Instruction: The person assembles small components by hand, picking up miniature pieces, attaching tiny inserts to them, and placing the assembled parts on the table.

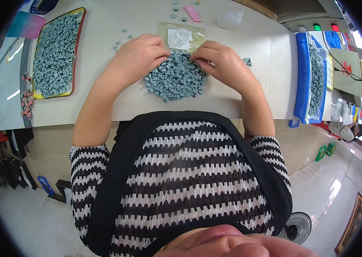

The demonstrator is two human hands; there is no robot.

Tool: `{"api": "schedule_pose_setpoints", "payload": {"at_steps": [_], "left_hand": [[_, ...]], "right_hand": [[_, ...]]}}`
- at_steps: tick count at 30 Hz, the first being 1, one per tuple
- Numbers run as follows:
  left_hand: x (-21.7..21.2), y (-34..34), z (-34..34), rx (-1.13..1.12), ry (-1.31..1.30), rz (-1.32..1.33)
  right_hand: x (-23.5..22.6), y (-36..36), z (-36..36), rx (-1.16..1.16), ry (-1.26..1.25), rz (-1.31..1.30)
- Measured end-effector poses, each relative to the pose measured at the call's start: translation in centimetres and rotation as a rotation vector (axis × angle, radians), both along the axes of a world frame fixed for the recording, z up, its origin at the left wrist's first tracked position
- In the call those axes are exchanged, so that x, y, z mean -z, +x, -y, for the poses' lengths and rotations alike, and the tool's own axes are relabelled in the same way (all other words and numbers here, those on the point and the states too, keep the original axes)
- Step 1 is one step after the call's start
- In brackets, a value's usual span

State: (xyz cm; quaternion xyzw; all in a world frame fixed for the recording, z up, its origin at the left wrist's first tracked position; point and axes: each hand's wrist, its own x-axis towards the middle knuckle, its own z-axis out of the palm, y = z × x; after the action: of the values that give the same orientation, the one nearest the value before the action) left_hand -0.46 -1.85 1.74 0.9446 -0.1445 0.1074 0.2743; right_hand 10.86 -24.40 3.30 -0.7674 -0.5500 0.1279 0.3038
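Note:
A heap of small grey-green polished stones (pixel 175 79) lies on the white table in front of me. My left hand (pixel 150 49) reaches its upper left edge, fingertips pinched together against the stones. At the upper right edge, my right hand (pixel 218 59) is curled with thumb and fingers close together. Whatever either hand pinches is too small or too hidden to make out. Just beyond the heap, between the hands, a small clear round dish (pixel 183 35) rests on white paper over a yellowish transparent sheet (pixel 199 36).
A yellow-rimmed tray (pixel 76 55) full of similar stones stands at the left, beside reddish pieces (pixel 26 104). Behind are a pink packet (pixel 193 13) and a translucent bottle (pixel 230 19). Loose stones (pixel 247 61) lie right of my hand. A blue bin (pixel 302 77) stands farther right.

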Motion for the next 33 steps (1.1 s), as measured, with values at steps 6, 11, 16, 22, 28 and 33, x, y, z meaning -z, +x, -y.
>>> {"api": "schedule_pose_setpoints", "payload": {"at_steps": [6, 11, 16, 22, 28, 33], "left_hand": [[-0.3, 0.1, 0.9, 0.03, 0.087, -0.02], [-0.3, -0.1, 1.4, 0.022, 0.134, -0.047], [-0.1, -0.1, 1.6, 0.036, 0.152, -0.037], [0.0, -0.1, 1.6, 0.015, 0.157, -0.056], [-0.2, -0.4, 0.6, 0.048, 0.096, -0.061], [-0.8, -0.7, 0.7, 0.059, 0.05, -0.067]], "right_hand": [[-0.6, 0.9, 0.7, 0.049, -0.023, -0.019], [-0.8, 1.7, 1.5, 0.126, -0.138, -0.072], [-0.6, 1.3, 1.3, 0.083, -0.128, -0.085], [-1.0, 1.7, 1.7, 0.095, -0.184, -0.088], [-1.2, 2.3, 2.3, 0.12, -0.281, -0.143], [-2.1, 1.9, 2.4, 0.059, -0.34, -0.17]]}}
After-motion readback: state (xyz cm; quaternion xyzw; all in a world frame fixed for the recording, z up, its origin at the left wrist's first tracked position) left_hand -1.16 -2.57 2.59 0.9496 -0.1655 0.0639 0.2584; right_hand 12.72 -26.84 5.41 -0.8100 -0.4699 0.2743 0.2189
